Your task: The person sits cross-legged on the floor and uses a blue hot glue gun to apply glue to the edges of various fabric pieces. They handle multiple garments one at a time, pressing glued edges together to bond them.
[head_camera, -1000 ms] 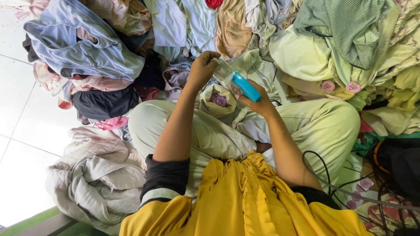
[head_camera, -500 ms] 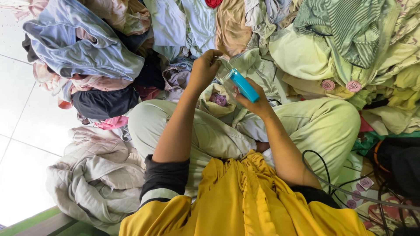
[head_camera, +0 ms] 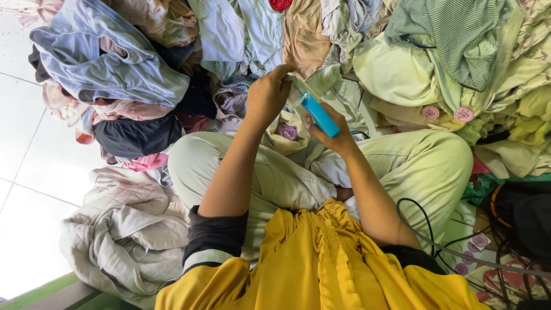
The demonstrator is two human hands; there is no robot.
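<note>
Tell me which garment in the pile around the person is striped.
The green striped garment at the upper right, draped over pale yellow-green clothes. The others nearby look plain.

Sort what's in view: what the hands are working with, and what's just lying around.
In use:
left hand
right hand
blue tool
pale green cloth

Lying about:
blue garment
striped green garment
pink round tags
grey quilted cloth
black cables

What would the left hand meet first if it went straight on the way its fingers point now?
Probably the pale green garment just past its fingers; the left hand seems to pinch a fold of it already. Depth is hard to judge from above.
</note>
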